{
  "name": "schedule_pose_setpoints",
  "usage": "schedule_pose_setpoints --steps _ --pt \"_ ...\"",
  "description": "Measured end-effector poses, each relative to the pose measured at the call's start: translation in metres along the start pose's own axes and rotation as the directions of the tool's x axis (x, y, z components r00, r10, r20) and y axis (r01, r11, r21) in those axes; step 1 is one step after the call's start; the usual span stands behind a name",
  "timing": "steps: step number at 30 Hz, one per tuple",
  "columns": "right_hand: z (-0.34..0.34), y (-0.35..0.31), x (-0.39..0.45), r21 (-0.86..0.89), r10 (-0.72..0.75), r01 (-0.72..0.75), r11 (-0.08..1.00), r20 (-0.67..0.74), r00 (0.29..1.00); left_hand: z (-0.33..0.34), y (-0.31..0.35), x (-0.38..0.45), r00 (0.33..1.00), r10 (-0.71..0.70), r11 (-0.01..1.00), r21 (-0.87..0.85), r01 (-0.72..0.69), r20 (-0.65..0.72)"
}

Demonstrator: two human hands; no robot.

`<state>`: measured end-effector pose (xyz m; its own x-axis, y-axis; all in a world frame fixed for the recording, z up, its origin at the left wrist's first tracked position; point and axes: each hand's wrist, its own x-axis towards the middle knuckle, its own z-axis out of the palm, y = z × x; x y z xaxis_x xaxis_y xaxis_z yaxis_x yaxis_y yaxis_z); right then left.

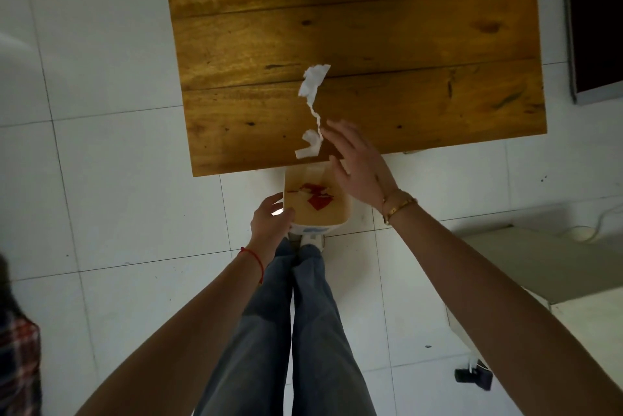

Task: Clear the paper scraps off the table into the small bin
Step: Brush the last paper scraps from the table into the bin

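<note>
A long torn strip of white paper [313, 102] lies on the wooden table [421, 45], running from mid-table down to the near edge. My right hand [357, 166] hovers flat with fingers spread, just right of the strip's lower end, fingertips almost touching it. Below the table's near edge, my left hand [271, 222] grips the left rim of the small bin [337, 218] and holds it up. Red paper scraps [317, 195] lie inside the bin.
White tiled floor surrounds the table. A dark screen in a grey frame [593, 21] stands at the right. A pale low surface [553, 260] sits to the lower right, with a small black object [472, 377] on the floor. My legs are under the bin.
</note>
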<state>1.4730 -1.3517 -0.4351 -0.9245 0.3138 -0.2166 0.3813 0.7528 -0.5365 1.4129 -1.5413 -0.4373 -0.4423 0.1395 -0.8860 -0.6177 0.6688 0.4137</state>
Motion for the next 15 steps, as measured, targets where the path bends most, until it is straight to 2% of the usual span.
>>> schedule_pose_setpoints --steps 7,11,15 --pt "0.017 -0.008 0.014 -0.13 -0.045 0.066 0.989 0.159 0.986 -0.006 -0.01 0.0 1.0 0.012 1.0 -0.01 -0.012 -0.02" --pt "0.03 -0.015 -0.021 -0.086 -0.081 0.097 0.992 0.175 0.981 -0.008 -0.015 -0.003 1.0 0.012 1.0 -0.025 -0.013 -0.02" --pt "0.037 -0.025 -0.054 -0.035 -0.1 0.113 0.993 0.251 0.963 -0.009 -0.017 -0.006 1.0 0.018 0.999 -0.028 -0.018 -0.025"
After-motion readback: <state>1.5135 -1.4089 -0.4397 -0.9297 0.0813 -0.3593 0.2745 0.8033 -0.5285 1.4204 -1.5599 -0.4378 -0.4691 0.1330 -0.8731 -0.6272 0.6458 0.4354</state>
